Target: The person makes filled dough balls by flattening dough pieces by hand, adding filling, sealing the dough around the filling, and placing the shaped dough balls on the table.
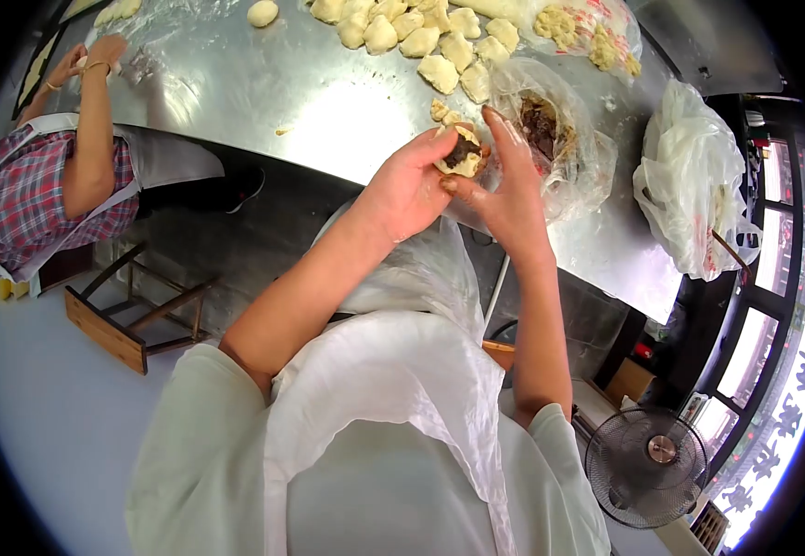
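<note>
A piece of pale dough with dark filling (465, 153) is held over the table's near edge. My left hand (409, 185) cups it from the left, thumb along its upper rim. From the right, my right hand (511, 190) curls around the same piece, its thumb at the lower edge and index finger stretched above. Smears of filling mark these right fingers. Just beyond lie small dough scraps (444, 113). An open clear plastic bag of dark filling (540, 128) rests right beside my right hand.
Several flattened dough pieces (419, 42) cover the far part of the metal table (319, 102). Crumbly yellow dough (558, 26) lies on plastic at the back. A white plastic bag (692, 176) hangs at the right. A co-worker's arm (95, 139) is at far left, near a wooden stool (134, 324).
</note>
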The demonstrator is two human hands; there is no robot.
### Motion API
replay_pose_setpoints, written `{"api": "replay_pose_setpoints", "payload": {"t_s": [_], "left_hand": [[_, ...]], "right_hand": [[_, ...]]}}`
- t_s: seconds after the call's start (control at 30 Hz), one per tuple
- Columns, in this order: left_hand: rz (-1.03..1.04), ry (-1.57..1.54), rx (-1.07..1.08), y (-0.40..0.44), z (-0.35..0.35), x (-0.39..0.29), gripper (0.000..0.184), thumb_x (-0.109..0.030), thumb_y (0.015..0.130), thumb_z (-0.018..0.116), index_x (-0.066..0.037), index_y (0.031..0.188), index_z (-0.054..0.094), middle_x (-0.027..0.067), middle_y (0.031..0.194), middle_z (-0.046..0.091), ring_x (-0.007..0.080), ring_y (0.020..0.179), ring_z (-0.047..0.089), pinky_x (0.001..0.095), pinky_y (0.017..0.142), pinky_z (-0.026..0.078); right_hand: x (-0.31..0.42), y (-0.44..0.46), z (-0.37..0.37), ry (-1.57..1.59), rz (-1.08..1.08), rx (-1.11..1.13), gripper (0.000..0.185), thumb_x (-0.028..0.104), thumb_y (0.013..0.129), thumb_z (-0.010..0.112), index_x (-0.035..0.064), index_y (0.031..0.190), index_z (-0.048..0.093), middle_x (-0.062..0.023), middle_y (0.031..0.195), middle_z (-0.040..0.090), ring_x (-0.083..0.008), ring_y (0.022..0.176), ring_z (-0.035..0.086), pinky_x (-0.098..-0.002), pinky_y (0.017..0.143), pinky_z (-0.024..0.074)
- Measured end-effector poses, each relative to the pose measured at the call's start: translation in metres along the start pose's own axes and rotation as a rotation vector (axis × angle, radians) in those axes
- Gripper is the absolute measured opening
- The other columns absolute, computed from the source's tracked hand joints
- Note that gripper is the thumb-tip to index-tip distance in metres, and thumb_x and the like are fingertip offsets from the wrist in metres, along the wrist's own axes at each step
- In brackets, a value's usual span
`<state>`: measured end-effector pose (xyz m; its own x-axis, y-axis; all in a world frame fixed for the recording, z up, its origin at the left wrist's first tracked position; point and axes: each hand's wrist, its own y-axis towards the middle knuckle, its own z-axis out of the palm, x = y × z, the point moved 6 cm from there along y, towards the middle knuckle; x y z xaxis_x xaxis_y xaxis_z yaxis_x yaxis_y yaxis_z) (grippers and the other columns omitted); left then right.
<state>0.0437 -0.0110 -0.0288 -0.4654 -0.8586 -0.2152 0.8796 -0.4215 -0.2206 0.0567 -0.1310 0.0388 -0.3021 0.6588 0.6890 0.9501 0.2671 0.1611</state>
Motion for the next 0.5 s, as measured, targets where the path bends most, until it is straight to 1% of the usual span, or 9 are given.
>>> {"api": "replay_pose_setpoints", "payload": {"t_s": [0.07, 0.17, 0.33, 0.37, 0.5], "left_hand": [[0.015, 0.110, -0.019, -0.006, 0.011, 0.000, 0.037, -0.017, 0.108, 0.054, 0.002, 0.140, 0.050, 0.0139, 0.133, 0.062, 0.0236, 0.127, 0.059, 0.0394, 0.106, 0.050], [-0.012, 0.232, -0.025, -0.012, 0.020, 0.001, 0.036, -0.013, 0.107, 0.055, 0.002, 0.139, 0.051, 0.0130, 0.131, 0.063, 0.0207, 0.123, 0.061, 0.0368, 0.106, 0.051], [-0.105, 0.332, -0.071, -0.010, 0.014, 0.009, 0.036, -0.015, 0.106, 0.057, 0.001, 0.137, 0.052, 0.0099, 0.125, 0.066, 0.0188, 0.117, 0.065, 0.0351, 0.101, 0.054], [-0.117, 0.358, -0.087, -0.011, 0.016, 0.007, 0.035, -0.015, 0.106, 0.057, 0.001, 0.137, 0.052, 0.0094, 0.124, 0.066, 0.0183, 0.116, 0.065, 0.0348, 0.100, 0.055], [-0.124, 0.531, -0.222, -0.014, 0.027, 0.001, 0.032, -0.014, 0.105, 0.057, 0.000, 0.134, 0.054, 0.0079, 0.118, 0.067, 0.0166, 0.105, 0.068, 0.0342, 0.093, 0.057]], "right_hand": [[0.002, -0.001, 0.002, 0.001, -0.029, 0.008, 0.097, 0.029, 0.067, 0.093, -0.0043, 0.147, 0.048, -0.0243, 0.145, 0.055, -0.0408, 0.137, 0.050, -0.0463, 0.112, 0.0425], [0.008, -0.001, -0.001, -0.075, -0.099, 0.058, 0.089, 0.029, 0.071, 0.091, -0.0035, 0.144, 0.051, -0.0248, 0.143, 0.056, -0.0417, 0.134, 0.052, -0.0466, 0.111, 0.0437], [0.004, -0.002, -0.001, -0.015, -0.127, 0.078, 0.071, 0.024, 0.076, 0.085, -0.0021, 0.135, 0.055, -0.0242, 0.136, 0.060, -0.0421, 0.126, 0.056, -0.0462, 0.105, 0.0469], [0.003, -0.002, 0.000, 0.009, -0.129, 0.089, 0.067, 0.023, 0.077, 0.084, -0.0017, 0.133, 0.056, -0.0238, 0.134, 0.060, -0.0420, 0.124, 0.057, -0.0459, 0.103, 0.0478], [0.005, -0.006, 0.005, 0.057, -0.160, 0.075, 0.059, 0.020, 0.079, 0.080, 0.0007, 0.130, 0.057, -0.0212, 0.130, 0.062, -0.0403, 0.117, 0.060, -0.0452, 0.098, 0.0503]]}}
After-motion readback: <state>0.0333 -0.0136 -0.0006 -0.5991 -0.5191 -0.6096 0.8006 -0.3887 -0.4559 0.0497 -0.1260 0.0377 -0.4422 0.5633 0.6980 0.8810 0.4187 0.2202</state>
